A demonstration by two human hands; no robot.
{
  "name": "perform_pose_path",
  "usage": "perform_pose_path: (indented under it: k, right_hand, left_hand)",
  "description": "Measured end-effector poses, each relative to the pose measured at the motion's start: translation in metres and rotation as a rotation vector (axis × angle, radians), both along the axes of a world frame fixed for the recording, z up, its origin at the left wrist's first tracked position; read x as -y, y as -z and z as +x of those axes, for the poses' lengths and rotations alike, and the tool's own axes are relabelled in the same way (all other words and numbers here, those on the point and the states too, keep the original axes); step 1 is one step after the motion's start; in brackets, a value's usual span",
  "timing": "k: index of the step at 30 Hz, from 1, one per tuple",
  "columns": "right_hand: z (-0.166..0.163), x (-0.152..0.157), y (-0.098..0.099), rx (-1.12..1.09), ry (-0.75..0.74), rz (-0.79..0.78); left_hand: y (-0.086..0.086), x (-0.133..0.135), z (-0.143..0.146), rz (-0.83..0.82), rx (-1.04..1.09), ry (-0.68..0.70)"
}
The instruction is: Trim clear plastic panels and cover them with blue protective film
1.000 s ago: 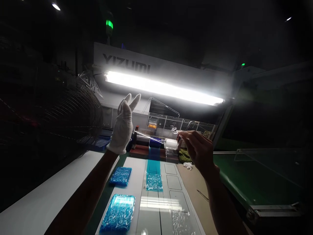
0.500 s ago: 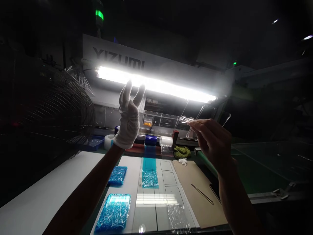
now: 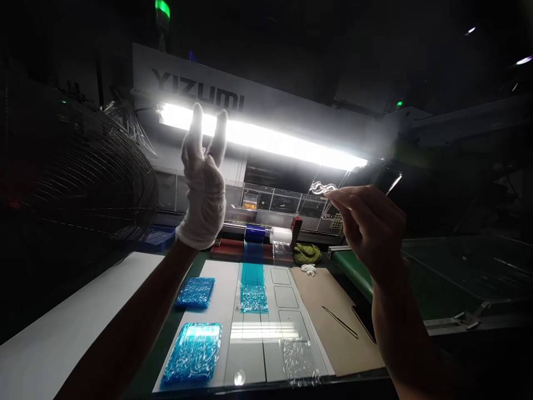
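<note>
Two blue stacks (image 3: 191, 355) on white board (image 3: 222, 278)

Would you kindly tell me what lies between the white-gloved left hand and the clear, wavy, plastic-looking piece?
In the head view, only open air lies between the left hand and piece; the white tube lamp glows higher, behind.

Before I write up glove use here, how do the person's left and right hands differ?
The left hand wears a white glove; the right hand is bare. The left shows nothing in its grasp; the right pinches a clear wavy piece. The left points upward; the right points toward picture left. Both are raised.
</note>
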State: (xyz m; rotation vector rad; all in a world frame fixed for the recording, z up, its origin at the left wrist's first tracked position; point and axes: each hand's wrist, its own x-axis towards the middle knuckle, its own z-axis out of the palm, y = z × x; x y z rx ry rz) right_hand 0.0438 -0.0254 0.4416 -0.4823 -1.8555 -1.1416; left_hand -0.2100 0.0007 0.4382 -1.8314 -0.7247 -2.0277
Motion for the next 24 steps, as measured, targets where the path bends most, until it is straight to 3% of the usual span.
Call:
perform_pose_path:
  k: [4,8,13,16,19,24]
  right_hand:
    - [0.001,0.000,0.001,0.019,0.045,-0.043]
    - [-0.007,0.000,0.013,0.140,0.079,-0.125]
    - [-0.031,-0.003,0.042,0.272,0.118,-0.289]
    - [-0.043,-0.004,0.055,0.319,0.092,-0.361]
    - [-0.044,0.000,0.059,0.289,0.041,-0.385]
    - [-0.018,0.016,0.055,0.107,0.035,-0.346]
  left_hand:
    - [0.000,0.023,-0.013,0.044,-0.263,-0.319]
    - [0.021,0.042,-0.013,-0.081,-0.493,-0.504]
    - [0.066,0.026,-0.008,-0.180,-0.646,-0.420]
    - [0.093,0.014,-0.013,-0.255,-0.683,-0.438]
    - [0.118,0.009,-0.026,-0.318,-0.672,-0.476]
    - [0.152,0.012,-0.062,-0.339,-0.656,-0.537]
